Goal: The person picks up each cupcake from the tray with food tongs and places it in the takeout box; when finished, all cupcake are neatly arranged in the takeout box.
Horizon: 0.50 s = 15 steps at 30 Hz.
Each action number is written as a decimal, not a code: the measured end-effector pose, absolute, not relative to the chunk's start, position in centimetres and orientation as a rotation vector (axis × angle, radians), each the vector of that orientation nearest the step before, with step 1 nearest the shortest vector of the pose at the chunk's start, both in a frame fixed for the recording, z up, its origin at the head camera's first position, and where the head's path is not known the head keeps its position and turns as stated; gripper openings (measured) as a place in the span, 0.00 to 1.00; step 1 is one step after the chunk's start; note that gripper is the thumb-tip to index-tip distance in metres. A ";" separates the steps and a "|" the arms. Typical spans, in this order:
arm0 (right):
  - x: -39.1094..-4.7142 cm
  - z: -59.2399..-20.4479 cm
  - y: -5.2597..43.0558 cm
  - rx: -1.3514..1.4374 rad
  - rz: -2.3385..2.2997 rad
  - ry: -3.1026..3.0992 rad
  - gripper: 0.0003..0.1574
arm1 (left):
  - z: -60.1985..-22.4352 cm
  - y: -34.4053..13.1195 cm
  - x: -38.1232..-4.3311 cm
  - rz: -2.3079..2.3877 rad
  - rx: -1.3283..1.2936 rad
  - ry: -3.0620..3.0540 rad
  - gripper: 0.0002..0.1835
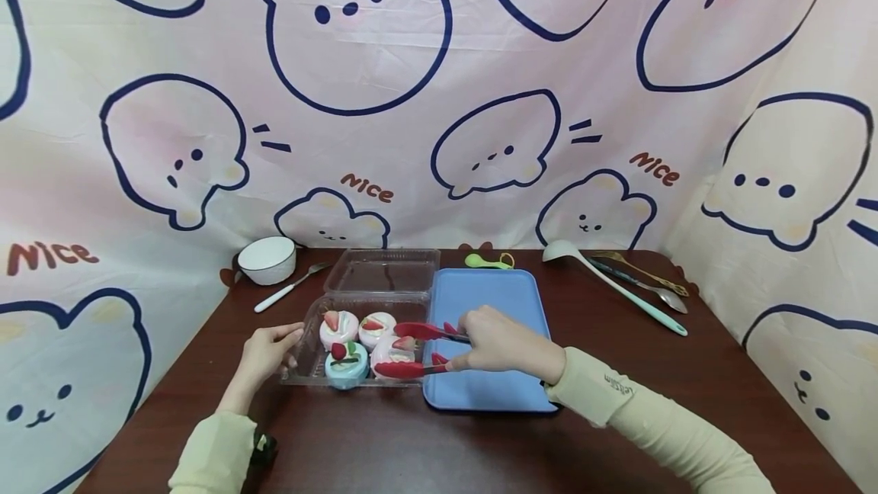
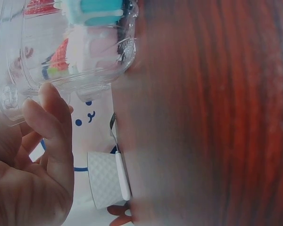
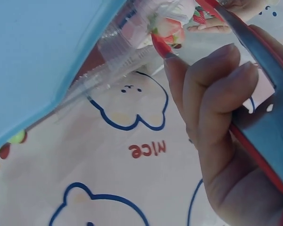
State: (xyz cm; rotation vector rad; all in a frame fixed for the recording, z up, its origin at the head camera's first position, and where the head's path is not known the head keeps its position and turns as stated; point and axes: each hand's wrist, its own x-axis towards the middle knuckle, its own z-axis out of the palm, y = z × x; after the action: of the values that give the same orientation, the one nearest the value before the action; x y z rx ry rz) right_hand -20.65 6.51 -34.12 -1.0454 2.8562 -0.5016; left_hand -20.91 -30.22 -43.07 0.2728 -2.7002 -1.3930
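Observation:
My right hand [image 1: 507, 343] grips red-tipped tongs [image 1: 405, 370], whose two heads are spread on either side of a pink cupcake [image 1: 386, 355] topped with strawberry. That cupcake sits front right in a clear plastic box [image 1: 309, 353]. A blue cupcake [image 1: 347, 372] is beside it, with two pale cupcakes [image 1: 339, 328] behind. At the box's left edge, my left hand [image 1: 264, 357] pinches the rim; in the left wrist view the fingers [image 2: 52, 106] meet the clear wall. The right wrist view shows the tongs' grey handle [image 3: 264, 61] in my hand.
A blue tray [image 1: 487, 292] adjoins the box on the right, under my right hand. The box's lid [image 1: 384, 269] lies open behind. A white bowl [image 1: 267, 261] and fork [image 1: 288, 290] are at left; a ladle [image 1: 617, 288], other cutlery and a green spoon [image 1: 483, 261] lie further back.

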 end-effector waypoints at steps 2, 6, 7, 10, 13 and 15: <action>-20.4 -33.8 6.3 -1.059 -0.467 2.864 0.20 | -43.1 -30.2 -20.9 -1.397 0.267 -2.699 0.21; -20.0 -33.3 6.0 -1.095 -0.388 2.897 0.22 | -43.2 -30.2 -21.0 -1.403 0.273 -2.696 0.21; -20.0 -33.2 6.0 -1.096 -0.378 2.902 0.22 | -43.2 -30.2 -21.0 -1.405 0.275 -2.696 0.21; -19.9 -33.1 5.9 -1.089 -0.372 2.912 0.24 | -43.1 -30.2 -21.0 -1.408 0.277 -2.697 0.21; -20.0 -33.1 6.0 -1.092 -0.382 2.911 0.25 | -43.1 -30.2 -21.0 -1.411 0.278 -2.699 0.21; -20.0 -33.0 6.1 -1.089 -0.398 2.907 0.26 | -43.1 -30.2 -21.0 -1.414 0.280 -2.700 0.21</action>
State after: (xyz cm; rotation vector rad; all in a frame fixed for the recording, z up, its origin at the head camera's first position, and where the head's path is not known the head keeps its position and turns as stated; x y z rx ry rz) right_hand -20.03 6.07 -33.01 -1.0891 2.9072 -0.3976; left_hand -20.96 -30.23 -43.05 0.2796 -2.7004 -1.4142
